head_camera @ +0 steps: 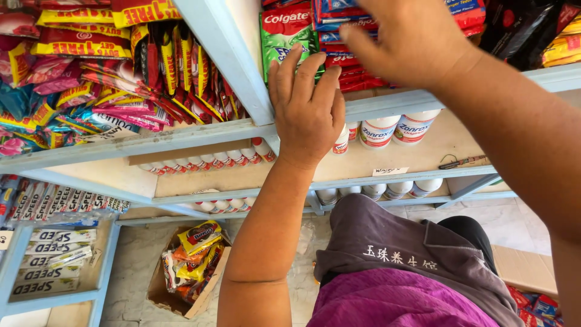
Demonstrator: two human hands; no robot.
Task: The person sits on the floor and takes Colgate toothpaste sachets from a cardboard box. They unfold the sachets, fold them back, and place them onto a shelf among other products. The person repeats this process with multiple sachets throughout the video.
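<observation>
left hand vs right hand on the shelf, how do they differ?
The left hand lies flat, fingers together, on the green-and-red toothpaste box; the right hand reaches higher, fingers spread, over the stack of red-and-blue boxes. The left hand shows whole, while the right hand's fingertips run off the top edge. Both show their backs on the same pale blue shelf.

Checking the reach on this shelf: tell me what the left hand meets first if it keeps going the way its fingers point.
The left hand points up at the green toothpaste box; its fingers seem already at the box's lower edge, though depth is unclear.
</observation>
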